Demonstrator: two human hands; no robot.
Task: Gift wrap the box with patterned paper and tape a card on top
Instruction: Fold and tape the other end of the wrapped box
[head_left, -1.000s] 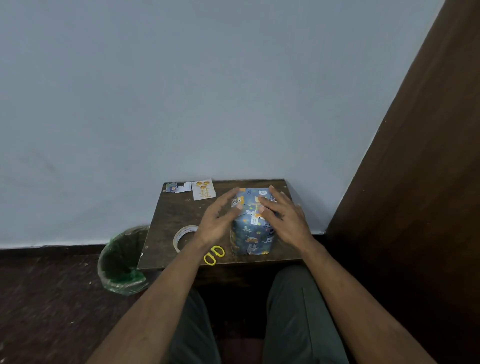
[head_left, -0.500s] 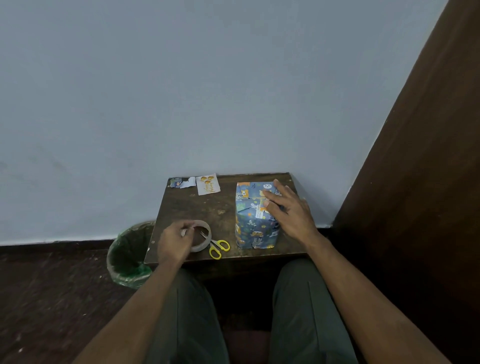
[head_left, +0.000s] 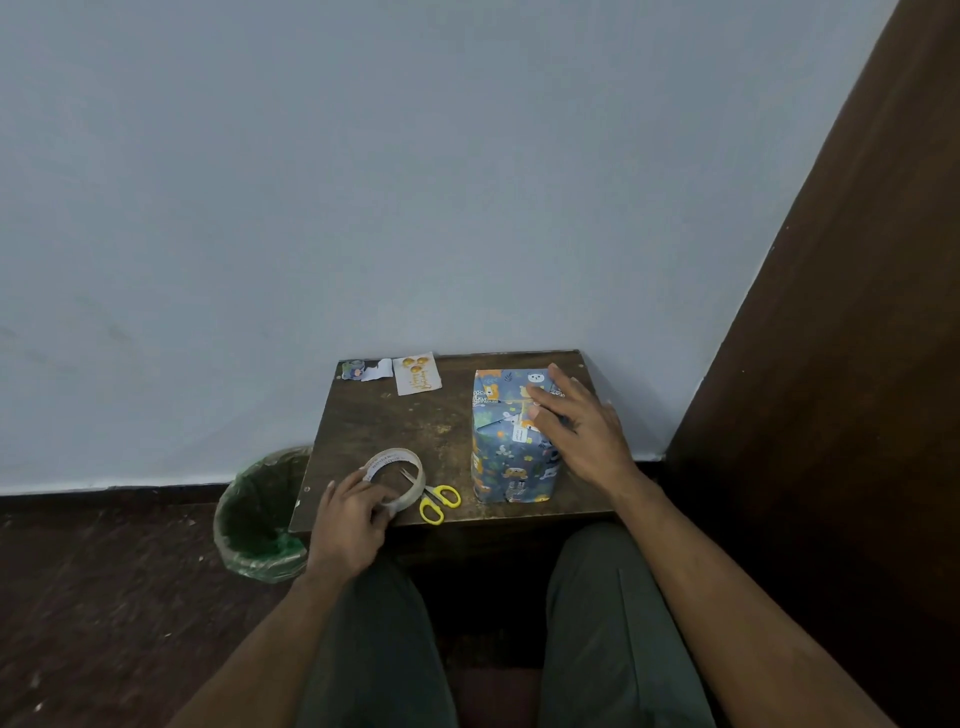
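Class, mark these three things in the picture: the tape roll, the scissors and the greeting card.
tape roll (head_left: 410, 462): head view, far right rim of the ring.
scissors (head_left: 440, 503): head view, yellow handle loops.
greeting card (head_left: 417, 374): head view, middle of the white face.

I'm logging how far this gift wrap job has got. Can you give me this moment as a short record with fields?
box: wrapped box stands upright on the small table, patterned paper on
right hand: right hand rests with straight fingers on the box top
left hand: left hand grips the tape roll near the table's front edge
scissors: yellow scissors lie beside the roll
card: card lies at the far edge, not yet on the box
bin: green-lined bin on the floor, left of the table
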